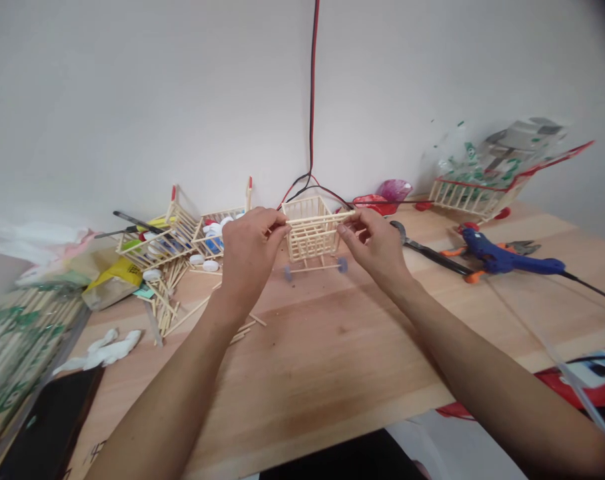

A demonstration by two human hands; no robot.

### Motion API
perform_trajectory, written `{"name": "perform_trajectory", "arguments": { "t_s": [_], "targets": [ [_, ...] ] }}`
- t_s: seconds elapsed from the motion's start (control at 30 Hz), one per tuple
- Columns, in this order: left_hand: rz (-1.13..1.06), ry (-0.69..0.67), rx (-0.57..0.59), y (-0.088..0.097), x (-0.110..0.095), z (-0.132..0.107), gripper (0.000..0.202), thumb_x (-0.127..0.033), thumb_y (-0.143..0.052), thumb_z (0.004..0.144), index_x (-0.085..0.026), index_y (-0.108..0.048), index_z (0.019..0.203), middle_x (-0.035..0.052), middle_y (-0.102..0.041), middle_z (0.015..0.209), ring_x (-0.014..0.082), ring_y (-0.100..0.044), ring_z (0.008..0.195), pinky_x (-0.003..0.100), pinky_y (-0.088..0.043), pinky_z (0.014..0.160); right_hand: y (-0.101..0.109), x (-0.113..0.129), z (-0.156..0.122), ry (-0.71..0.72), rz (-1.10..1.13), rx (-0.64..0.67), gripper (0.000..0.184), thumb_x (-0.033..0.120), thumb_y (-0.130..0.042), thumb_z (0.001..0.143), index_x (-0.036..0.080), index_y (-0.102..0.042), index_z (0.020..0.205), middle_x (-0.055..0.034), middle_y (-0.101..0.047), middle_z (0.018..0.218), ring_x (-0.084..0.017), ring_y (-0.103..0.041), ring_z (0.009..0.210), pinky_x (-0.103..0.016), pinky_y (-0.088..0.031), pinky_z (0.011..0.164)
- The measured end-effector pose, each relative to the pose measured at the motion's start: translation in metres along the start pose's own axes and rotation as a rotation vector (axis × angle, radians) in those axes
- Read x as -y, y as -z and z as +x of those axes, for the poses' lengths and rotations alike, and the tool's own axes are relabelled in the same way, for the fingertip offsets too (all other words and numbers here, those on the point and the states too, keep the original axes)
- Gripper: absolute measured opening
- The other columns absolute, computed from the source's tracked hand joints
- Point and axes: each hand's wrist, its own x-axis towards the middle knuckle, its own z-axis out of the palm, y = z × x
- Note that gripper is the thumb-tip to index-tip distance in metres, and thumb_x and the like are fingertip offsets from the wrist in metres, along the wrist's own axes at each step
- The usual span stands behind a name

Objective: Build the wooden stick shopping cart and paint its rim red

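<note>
A miniature shopping cart built from thin wooden sticks stands on the table in front of me, on small bluish wheels. Along the near top edge of its basket runs a wooden stick. My left hand pinches the left end of this stick between thumb and fingers. At the other end my right hand does the same, thumb beside the basket's corner. Whether the stick is fixed to the basket I cannot tell.
Two more stick carts with white caps lie back left, near loose sticks. A blue glue gun and pliers lie right, before a red-trimmed cart. A dark phone and bagged sticks are at left.
</note>
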Motion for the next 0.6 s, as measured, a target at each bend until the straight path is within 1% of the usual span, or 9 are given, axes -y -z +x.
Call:
{"name": "perform_trajectory", "arguments": {
  "t_s": [0.17,0.33,0.43,0.5,0.6],
  "targets": [
    [-0.021,0.019,-0.006,-0.0009,0.0000,-0.0007,0.007,-0.018,-0.063,0.080,-0.021,-0.070,0.079,0.0008,-0.073,0.078,0.0165,-0.065,0.073,0.031,-0.047,0.072,-0.0014,-0.0009,-0.0012,-0.016,0.013,0.001,0.012,0.032,-0.059,0.085,0.021,-0.060,0.082,-0.0018,-0.064,0.077,-0.014,-0.057,0.065,-0.028,-0.046,0.057],
    [-0.044,0.023,0.001,-0.0014,0.0000,-0.0009,0.008,-0.019,-0.063,0.081,-0.020,-0.070,0.077,0.0012,-0.073,0.078,0.0167,-0.065,0.074,0.032,-0.047,0.074,-0.0034,-0.0026,-0.0020,-0.050,0.037,0.002,0.011,0.031,-0.060,0.084,0.020,-0.060,0.082,-0.0023,-0.065,0.081,-0.015,-0.059,0.068,-0.029,-0.048,0.062],
    [-0.050,0.031,-0.004,-0.0021,0.0003,-0.0011,0.007,-0.018,-0.064,0.081,-0.019,-0.071,0.078,0.0015,-0.073,0.078,0.0165,-0.065,0.073,0.032,-0.047,0.073,-0.0035,-0.0033,-0.0015,-0.065,0.049,0.009,0.013,0.033,-0.061,0.084,0.020,-0.060,0.083,-0.0018,-0.065,0.079,-0.014,-0.060,0.068,-0.029,-0.048,0.062],
    [-0.044,0.039,-0.008,-0.0025,0.0003,-0.0013,0.007,-0.018,-0.064,0.080,-0.019,-0.071,0.078,0.0013,-0.073,0.077,0.0163,-0.065,0.072,0.032,-0.047,0.073,-0.0012,-0.0027,-0.0008,-0.077,0.050,0.019,0.016,0.035,-0.064,0.083,0.020,-0.061,0.086,-0.0020,-0.066,0.079,-0.015,-0.060,0.068,-0.029,-0.048,0.061],
    [-0.039,0.047,-0.014,-0.0027,0.0000,-0.0014,0.007,-0.018,-0.065,0.080,-0.020,-0.070,0.076,0.0007,-0.073,0.077,0.0162,-0.065,0.072,0.032,-0.047,0.073,0.0058,0.0004,0.0007,-0.052,0.027,-0.022,0.026,0.036,-0.067,0.081,0.020,-0.061,0.100,-0.0039,-0.067,0.089,-0.015,-0.061,0.070,-0.029,-0.048,0.060]
  ]
}}
